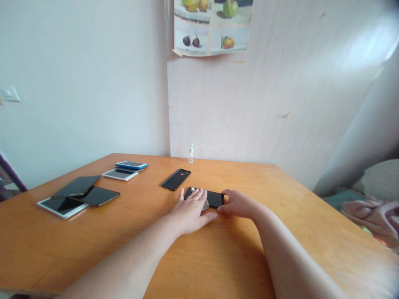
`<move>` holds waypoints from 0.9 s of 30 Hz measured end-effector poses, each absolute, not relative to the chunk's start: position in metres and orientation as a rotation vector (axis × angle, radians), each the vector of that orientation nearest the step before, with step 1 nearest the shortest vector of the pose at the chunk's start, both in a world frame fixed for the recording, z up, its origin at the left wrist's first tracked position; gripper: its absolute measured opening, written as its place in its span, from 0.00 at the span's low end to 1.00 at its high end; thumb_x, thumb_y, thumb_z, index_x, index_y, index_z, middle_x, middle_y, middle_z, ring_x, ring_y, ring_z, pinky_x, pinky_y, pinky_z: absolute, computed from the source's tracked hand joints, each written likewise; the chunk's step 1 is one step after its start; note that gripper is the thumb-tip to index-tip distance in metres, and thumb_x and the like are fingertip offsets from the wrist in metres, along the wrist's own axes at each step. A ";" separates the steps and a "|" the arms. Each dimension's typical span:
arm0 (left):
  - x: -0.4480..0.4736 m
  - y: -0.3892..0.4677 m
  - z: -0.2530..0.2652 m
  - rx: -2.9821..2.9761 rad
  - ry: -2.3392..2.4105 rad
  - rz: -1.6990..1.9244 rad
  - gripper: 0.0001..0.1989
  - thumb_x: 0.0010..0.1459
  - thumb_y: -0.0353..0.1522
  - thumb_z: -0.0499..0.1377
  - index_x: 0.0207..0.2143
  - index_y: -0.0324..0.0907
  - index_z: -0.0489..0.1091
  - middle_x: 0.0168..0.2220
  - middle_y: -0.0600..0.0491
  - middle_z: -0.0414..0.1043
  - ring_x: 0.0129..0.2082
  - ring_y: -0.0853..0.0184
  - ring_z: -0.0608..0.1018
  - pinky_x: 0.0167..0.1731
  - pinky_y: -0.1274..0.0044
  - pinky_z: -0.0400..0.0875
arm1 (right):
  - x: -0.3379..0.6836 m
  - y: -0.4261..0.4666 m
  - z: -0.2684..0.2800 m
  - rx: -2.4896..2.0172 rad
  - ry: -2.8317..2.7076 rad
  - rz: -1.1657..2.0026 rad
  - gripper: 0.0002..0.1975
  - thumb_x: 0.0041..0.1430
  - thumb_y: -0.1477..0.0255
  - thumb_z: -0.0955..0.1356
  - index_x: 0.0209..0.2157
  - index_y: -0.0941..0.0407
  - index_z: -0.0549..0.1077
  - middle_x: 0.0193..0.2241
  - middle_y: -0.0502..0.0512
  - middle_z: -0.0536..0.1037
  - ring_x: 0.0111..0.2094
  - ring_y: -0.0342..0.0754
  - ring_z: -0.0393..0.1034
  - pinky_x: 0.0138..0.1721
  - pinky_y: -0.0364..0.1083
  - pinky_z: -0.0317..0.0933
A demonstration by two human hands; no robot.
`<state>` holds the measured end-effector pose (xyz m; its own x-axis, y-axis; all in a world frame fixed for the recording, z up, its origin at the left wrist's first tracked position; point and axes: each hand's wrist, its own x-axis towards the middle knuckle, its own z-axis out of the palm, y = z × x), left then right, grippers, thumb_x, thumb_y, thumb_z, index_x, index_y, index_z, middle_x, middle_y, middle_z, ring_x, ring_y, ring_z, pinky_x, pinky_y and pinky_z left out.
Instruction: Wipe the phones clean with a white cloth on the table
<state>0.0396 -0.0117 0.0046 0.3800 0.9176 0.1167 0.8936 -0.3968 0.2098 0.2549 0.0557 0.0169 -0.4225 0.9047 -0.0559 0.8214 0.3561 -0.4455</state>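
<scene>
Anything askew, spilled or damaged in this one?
Slightly: the three flat devices at front left overlap at mismatched angles, and tape-like scraps cling to the wall. No spill shows around the phone.

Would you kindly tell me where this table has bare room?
The table is bare right of the right hand and between the left hand and the overlapping devices. Crowding: around the dark phone at the hands, and among those devices.

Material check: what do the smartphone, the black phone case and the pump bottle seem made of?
Smartphone: likely glass-fronted and smooth, from its even, dark face; frame unclear.
Black phone case: perhaps plastic or soft rubber, fairly matte; dull inside, with thin rim and round cutout.
Pump bottle: probably clear, smooth plastic, since the body looks see-through; glass possible.
</scene>
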 end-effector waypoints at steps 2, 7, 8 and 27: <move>0.042 -0.014 0.005 2.563 1.574 0.312 0.45 0.56 0.61 0.40 0.67 0.42 0.46 0.68 0.44 0.44 0.68 0.52 0.48 0.62 0.50 0.31 | 0.254 0.055 0.018 -1.561 -2.419 0.602 0.30 0.43 0.58 0.73 0.49 0.57 0.73 0.39 0.57 0.78 0.37 0.52 0.71 0.33 0.43 0.58; 0.048 -0.020 0.007 2.655 1.360 0.301 0.44 0.56 0.61 0.42 0.67 0.48 0.45 0.68 0.49 0.45 0.67 0.54 0.50 0.63 0.52 0.30 | 0.252 0.054 0.020 -1.549 -2.444 0.599 0.25 0.44 0.60 0.72 0.44 0.58 0.74 0.33 0.55 0.78 0.32 0.50 0.71 0.30 0.43 0.57; 0.047 -0.019 0.007 2.647 1.377 0.313 0.43 0.57 0.61 0.42 0.67 0.48 0.46 0.68 0.49 0.46 0.67 0.54 0.51 0.63 0.52 0.30 | 0.252 0.054 0.019 -1.548 -2.442 0.595 0.26 0.44 0.60 0.72 0.44 0.58 0.74 0.34 0.56 0.78 0.33 0.51 0.71 0.30 0.43 0.57; 0.049 -0.017 0.005 2.630 1.444 0.348 0.40 0.60 0.59 0.39 0.67 0.47 0.47 0.68 0.48 0.47 0.67 0.55 0.52 0.63 0.53 0.30 | 0.254 0.054 0.019 -1.548 -2.440 0.585 0.24 0.44 0.61 0.72 0.43 0.57 0.74 0.34 0.55 0.79 0.33 0.49 0.71 0.30 0.42 0.57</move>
